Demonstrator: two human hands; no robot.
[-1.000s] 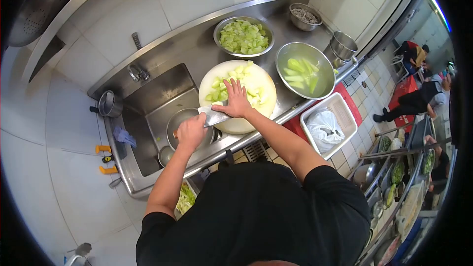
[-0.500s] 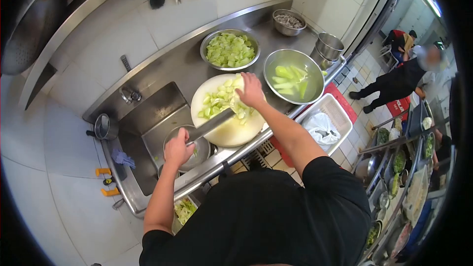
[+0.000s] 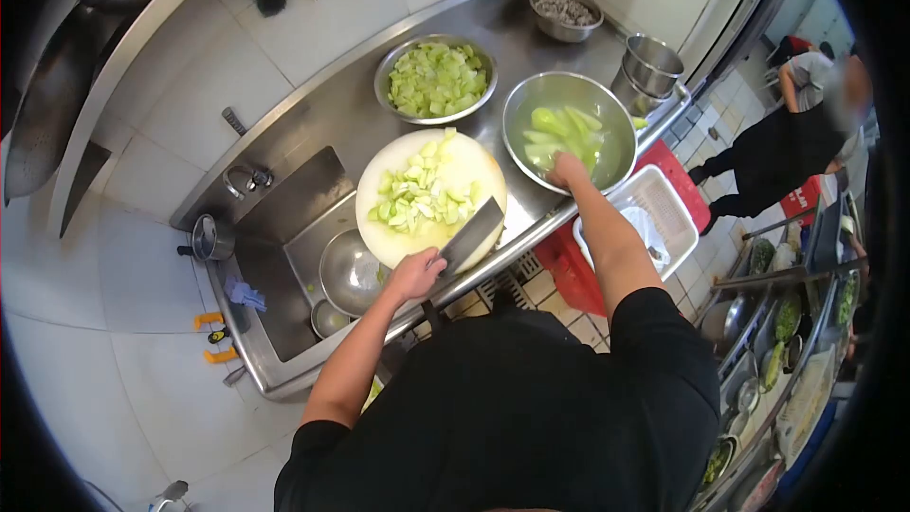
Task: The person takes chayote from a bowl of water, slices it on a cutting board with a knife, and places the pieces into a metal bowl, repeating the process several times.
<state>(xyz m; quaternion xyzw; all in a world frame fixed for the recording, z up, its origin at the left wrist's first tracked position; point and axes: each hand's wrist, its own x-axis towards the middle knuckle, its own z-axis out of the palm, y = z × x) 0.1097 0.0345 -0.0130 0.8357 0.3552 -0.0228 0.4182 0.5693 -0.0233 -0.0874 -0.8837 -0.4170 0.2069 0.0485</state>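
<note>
The left hand [image 3: 417,275] is clenched round the handle of a wide-bladed knife [image 3: 471,237], which slants toward one o'clock over the near right part of the round board [image 3: 379,171]. The right hand [image 3: 566,171] reaches into the water bowl [image 3: 621,133] at its seven o'clock side, fingertips dipped; whether they grip anything, I cannot tell.

Long pale-green pieces [image 3: 569,123] lie in that water, mainly between eleven and one o'clock from the right hand, which is much the nearer. From the left hand they lie between one and two o'clock, beyond the board. The upper ones run roughly from ten to four o'clock, the lower ones closer to nine and three.

Short chopped chunks [image 3: 417,194] are heaped on the board, around twelve o'clock from the left hand and just beside the blade. A bowl of green slices [image 3: 438,81] stands at twelve o'clock from the board, the sink [image 3: 275,303] at about eight.

Farther out, a small bowl of greyish bits [image 3: 566,12] sits at twelve o'clock from the water bowl, stacked pots [image 3: 652,66] at two, and a white basket [image 3: 664,192] near four. Well apart, at three o'clock, stands a person in black [image 3: 777,152].
</note>
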